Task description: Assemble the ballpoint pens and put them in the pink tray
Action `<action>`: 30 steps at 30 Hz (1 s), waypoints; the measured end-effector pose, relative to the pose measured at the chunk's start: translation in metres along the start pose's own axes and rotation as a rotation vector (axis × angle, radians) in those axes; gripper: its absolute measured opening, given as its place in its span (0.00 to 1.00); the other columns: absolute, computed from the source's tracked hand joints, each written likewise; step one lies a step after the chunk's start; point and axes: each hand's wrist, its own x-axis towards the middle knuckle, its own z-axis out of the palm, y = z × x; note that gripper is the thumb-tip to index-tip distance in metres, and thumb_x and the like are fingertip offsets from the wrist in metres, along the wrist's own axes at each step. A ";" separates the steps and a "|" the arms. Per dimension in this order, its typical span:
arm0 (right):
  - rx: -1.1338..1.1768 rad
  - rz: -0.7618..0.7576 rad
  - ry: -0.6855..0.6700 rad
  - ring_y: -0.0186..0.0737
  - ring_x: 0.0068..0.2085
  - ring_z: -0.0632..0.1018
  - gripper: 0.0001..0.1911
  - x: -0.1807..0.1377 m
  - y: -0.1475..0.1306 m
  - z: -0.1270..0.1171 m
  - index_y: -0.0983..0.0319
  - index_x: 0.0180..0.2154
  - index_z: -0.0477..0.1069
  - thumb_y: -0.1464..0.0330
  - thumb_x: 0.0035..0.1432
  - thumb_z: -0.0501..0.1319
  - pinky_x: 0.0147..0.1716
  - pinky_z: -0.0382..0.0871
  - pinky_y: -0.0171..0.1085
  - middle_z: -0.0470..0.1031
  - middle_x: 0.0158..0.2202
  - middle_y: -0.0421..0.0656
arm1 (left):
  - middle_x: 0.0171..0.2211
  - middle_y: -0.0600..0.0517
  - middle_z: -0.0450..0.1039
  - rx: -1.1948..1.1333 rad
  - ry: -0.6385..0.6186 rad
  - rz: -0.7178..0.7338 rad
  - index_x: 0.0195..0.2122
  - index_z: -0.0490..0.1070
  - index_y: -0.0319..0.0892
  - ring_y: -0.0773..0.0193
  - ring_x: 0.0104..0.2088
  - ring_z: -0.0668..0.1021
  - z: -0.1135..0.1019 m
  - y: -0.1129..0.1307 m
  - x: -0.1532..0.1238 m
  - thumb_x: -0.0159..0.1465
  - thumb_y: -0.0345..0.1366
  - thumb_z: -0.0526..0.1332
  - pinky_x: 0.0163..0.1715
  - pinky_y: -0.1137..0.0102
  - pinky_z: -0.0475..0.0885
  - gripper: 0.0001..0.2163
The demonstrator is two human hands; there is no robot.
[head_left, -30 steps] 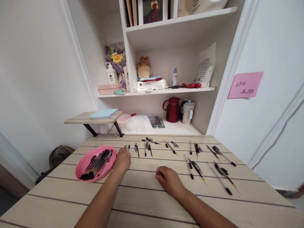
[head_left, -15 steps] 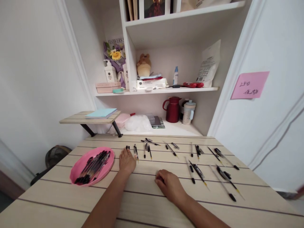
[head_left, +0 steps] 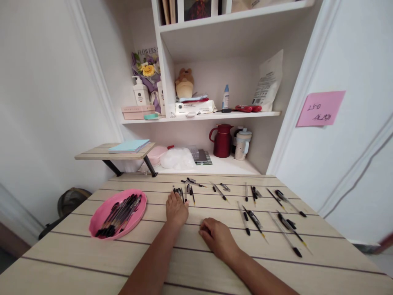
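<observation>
Black pen parts (head_left: pixel 179 191) are partly covered by the left hand (head_left: pixel 177 209); whether they are gripped cannot be told. The right hand (head_left: pixel 219 237) is rested, loosely curled, on the table (head_left: pixel 196 266). Pens (head_left: pixel 123 214) are held in the pink bowl (head_left: pixel 102 209).

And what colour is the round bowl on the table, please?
The bowl is pink, seen best in the current head view.

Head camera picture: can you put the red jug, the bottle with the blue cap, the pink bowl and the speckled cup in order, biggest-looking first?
1. Pink bowl, easily biggest, though it's nearer the camera
2. Red jug, a bit wider than the cup
3. Speckled cup
4. Bottle with the blue cap
</observation>
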 end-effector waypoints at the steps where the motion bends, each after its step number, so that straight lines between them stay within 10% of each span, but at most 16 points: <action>1: -0.001 0.000 0.000 0.36 0.33 0.71 0.06 0.000 0.000 0.000 0.60 0.29 0.69 0.69 0.52 0.53 0.32 0.57 0.32 0.73 0.30 0.41 | 0.60 0.32 0.45 -0.014 0.001 0.003 0.57 0.52 0.26 0.45 0.60 0.50 0.000 0.001 0.000 0.59 0.43 0.48 0.55 0.56 0.47 0.29; 14: -0.019 0.010 -0.046 0.36 0.31 0.71 0.06 0.007 0.003 -0.002 0.60 0.28 0.70 0.69 0.50 0.54 0.29 0.56 0.32 0.73 0.28 0.40 | 0.45 0.41 0.69 -0.292 0.089 -0.047 0.49 0.62 0.34 0.61 0.46 0.71 -0.039 -0.054 0.016 0.60 0.29 0.45 0.44 0.70 0.63 0.16; 23: -0.022 -0.003 -0.074 0.36 0.29 0.72 0.07 0.053 -0.016 -0.005 0.60 0.26 0.70 0.71 0.49 0.54 0.27 0.55 0.31 0.74 0.26 0.41 | 0.34 0.44 0.71 -0.438 0.110 -0.100 0.28 0.71 0.40 0.52 0.42 0.72 -0.037 -0.065 0.011 0.50 0.26 0.57 0.44 0.60 0.62 0.06; 30: -0.087 -0.058 -0.002 0.38 0.37 0.72 0.10 0.102 -0.048 0.020 0.57 0.36 0.71 0.70 0.50 0.55 0.33 0.58 0.32 0.75 0.35 0.42 | 0.36 0.46 0.71 -0.860 0.183 -0.171 0.36 0.68 0.38 0.63 0.35 0.76 -0.033 -0.061 0.016 0.54 0.30 0.52 0.35 0.68 0.70 0.10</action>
